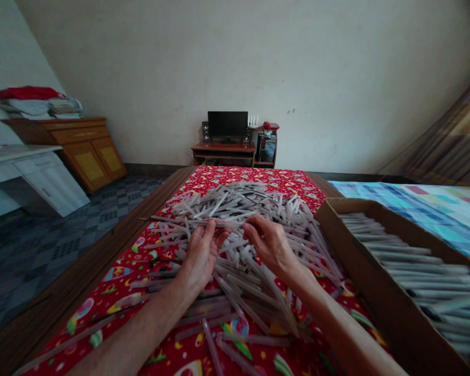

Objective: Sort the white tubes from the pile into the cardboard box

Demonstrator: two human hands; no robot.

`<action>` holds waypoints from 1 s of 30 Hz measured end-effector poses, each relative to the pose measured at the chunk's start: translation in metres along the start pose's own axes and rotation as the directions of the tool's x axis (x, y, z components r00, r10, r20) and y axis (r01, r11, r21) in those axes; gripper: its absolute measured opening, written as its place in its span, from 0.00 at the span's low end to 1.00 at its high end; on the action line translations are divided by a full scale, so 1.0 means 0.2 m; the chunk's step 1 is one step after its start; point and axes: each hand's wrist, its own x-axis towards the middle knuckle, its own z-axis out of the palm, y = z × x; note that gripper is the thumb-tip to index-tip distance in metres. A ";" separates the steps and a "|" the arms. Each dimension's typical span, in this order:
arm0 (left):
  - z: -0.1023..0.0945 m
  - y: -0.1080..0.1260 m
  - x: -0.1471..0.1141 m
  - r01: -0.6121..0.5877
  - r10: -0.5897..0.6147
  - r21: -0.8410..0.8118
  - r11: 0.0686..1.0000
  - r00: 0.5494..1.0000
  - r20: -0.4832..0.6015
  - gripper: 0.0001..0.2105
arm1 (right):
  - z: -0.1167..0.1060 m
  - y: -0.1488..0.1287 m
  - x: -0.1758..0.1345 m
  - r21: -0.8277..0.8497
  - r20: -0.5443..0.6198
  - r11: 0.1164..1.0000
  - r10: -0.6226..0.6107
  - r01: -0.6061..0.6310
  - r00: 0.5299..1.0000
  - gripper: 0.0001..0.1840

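Observation:
Just above the pile, a slim translucent plastic tube lies level between my two hands. My left hand is closed on it, with the thumb on top. A thin dark rod sticks out leftward on the far side of that hand; whether it belongs to the held tube I cannot tell. My right hand is pinched at the tube's right end, its fingertips partly hidden. Beneath and around both hands spreads a loose heap of similar tubes, some with black tips or dark rods.
The heap lies on a table with a red patterned cloth. To the right stands an open cardboard box holding many whitish tubes. Behind it is a checked cloth surface. A desk with a monitor stands against the far wall.

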 end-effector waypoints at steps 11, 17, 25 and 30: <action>0.01 0.01 0.00 -0.010 0.010 0.011 1.000 0.999 -0.030 0.08 | -0.01 0.01 0.00 0.041 0.049 0.999 -0.008 0.006 0.999 0.08; 0.01 0.00 -0.01 -0.008 0.008 0.027 1.000 1.000 -0.007 0.10 | 0.01 0.01 -0.01 -0.104 0.043 0.994 -0.027 0.032 0.999 0.18; 0.01 0.00 0.00 -0.011 0.011 0.021 1.000 1.000 -0.016 0.10 | 0.01 0.02 0.00 0.103 0.090 0.993 0.056 -0.065 0.994 0.18; 0.01 0.00 -0.01 0.001 -0.001 0.030 1.000 1.000 0.000 0.10 | 0.00 0.02 0.00 0.004 0.041 1.000 0.012 -0.012 0.999 0.15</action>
